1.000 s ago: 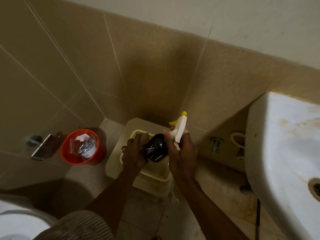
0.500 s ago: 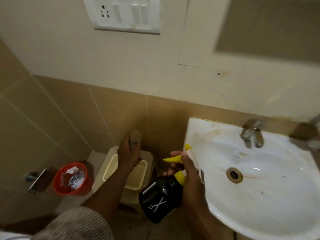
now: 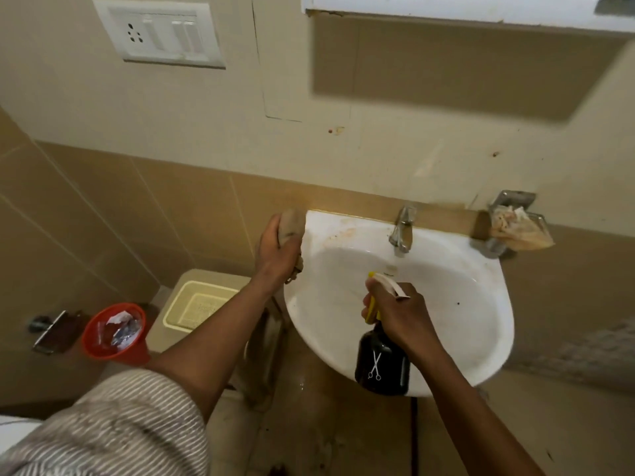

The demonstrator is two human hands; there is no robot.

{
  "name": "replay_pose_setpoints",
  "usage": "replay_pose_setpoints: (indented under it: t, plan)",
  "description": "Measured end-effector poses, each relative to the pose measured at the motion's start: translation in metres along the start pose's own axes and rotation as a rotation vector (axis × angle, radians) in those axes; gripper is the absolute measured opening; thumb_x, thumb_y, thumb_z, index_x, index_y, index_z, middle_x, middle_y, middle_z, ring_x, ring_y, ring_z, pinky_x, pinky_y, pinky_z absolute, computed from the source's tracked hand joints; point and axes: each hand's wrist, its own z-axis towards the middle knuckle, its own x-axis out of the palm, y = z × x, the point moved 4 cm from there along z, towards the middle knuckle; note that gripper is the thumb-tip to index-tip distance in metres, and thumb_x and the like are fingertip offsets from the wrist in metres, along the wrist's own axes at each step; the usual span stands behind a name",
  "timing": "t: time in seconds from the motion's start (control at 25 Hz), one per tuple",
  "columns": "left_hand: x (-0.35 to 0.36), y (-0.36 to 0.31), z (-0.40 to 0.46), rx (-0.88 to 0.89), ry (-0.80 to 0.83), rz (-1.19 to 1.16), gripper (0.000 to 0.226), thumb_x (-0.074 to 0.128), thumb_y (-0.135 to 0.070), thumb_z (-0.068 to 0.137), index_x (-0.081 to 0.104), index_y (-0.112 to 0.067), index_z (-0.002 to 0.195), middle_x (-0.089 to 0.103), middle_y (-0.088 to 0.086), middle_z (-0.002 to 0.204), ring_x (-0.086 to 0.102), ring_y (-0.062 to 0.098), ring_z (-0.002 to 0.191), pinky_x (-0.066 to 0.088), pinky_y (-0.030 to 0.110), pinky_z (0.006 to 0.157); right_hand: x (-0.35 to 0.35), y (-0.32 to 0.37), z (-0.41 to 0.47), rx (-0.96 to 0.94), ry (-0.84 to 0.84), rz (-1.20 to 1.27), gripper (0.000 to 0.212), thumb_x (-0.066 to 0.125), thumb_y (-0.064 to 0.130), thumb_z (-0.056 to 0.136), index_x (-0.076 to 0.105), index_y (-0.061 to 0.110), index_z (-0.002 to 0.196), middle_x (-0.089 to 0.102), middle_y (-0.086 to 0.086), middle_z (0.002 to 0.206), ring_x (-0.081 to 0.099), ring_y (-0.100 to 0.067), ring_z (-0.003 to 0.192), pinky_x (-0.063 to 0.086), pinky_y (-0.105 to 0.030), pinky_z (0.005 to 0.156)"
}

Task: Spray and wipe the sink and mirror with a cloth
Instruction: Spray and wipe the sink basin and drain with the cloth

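Tiled bathroom wall filled the frame top; white sink (image 3: pixel 481 338) sat center-right. Our right hand (image 3: pixel 402 314) gripped the black spray bottle (image 3: pixel 381 365) over the basin. Our left hand (image 3: pixel 278 255) clenched a cloth (image 3: pixel 292 225) at the sink's upper-left rim.

Hands: 2, left hand (image 3: pixel 276 255) and right hand (image 3: pixel 398 312) | Spray bottle (image 3: pixel 382 364): 1, over sink | Cloth (image 3: pixel 291 225): 1, at sink's left rim | Sink (image 3: pixel 474 304): 1 | Tap (image 3: pixel 401 231): 1, on sink | Red bin (image 3: pixel 115 333): 1, left of sink | Switch plate (image 3: pixel 159 32): 1, above-left of sink | Soap holder (image 3: pixel 512 223): 1, right of sink
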Motion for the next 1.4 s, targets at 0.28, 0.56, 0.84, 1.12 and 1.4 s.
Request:
replay_pose_setpoints:
  t: [0.28, 0.56, 0.84, 1.12, 1.4]
  plan:
    - [0.026, 0.023, 0.027, -0.026, 0.046, 0.051, 0.012, 0.05, -0.02, 0.091, 0.054, -0.023, 0.102, 0.063, 0.012, 0.065, 0.057, 0.021, 0.046, 0.048, 0.035, 0.042, -0.012, -0.011, 0.025, -0.015, -0.17, 0.003, 0.033, 0.061, 0.031, 0.1, 0.07, 0.011, 0.076, 0.072, -0.008, 0.071, 0.063, 0.005, 0.047, 0.045, -0.006, 0.045]
    - [0.042, 0.046, 0.085, 0.1, 0.071, 0.193, 0.017, 0.048, -0.032, 0.093, 0.055, -0.025, 0.106, 0.066, 0.013, 0.07, 0.064, 0.031, 0.054, 0.057, 0.053, 0.057, 0.017, -0.019, 0.058, 0.056, -0.096, 0.015, 0.031, 0.064, 0.034, 0.098, 0.074, 0.005, 0.092, 0.073, -0.006, 0.071, 0.067, -0.006, 0.052, 0.051, -0.015, 0.048]
    - [0.082, 0.046, 0.106, 0.211, 0.093, 0.674, 0.053, 0.057, -0.019, 0.089, 0.049, -0.028, 0.14, 0.046, 0.014, 0.133, 0.04, 0.046, 0.121, 0.057, 0.054, 0.079, 0.004, -0.031, 0.057, 0.089, -0.218, -0.044, 0.036, 0.06, 0.034, 0.1, 0.069, 0.007, 0.079, 0.07, -0.008, 0.064, 0.062, 0.001, 0.044, 0.046, -0.007, 0.047]
    - [0.174, 0.045, 0.105, 0.413, 0.222, 0.909, 0.063, 0.056, -0.003, 0.083, 0.045, -0.027, 0.14, 0.042, 0.014, 0.139, 0.04, 0.043, 0.124, 0.05, 0.052, 0.086, -0.025, -0.034, 0.052, 0.084, -0.312, -0.077, 0.036, 0.057, 0.038, 0.101, 0.075, 0.017, 0.077, 0.073, -0.006, 0.059, 0.066, -0.006, 0.048, 0.049, -0.014, 0.049]
    - [0.211, 0.06, 0.106, 0.696, 0.403, 1.061, 0.084, 0.071, -0.013, 0.077, 0.035, -0.031, 0.151, 0.037, 0.002, 0.156, 0.022, 0.037, 0.149, 0.035, 0.055, 0.106, -0.021, -0.043, 0.054, 0.05, -0.276, -0.097, 0.031, 0.052, 0.039, 0.103, 0.076, 0.02, 0.095, 0.075, 0.001, 0.07, 0.071, -0.002, 0.07, 0.049, -0.025, 0.061]
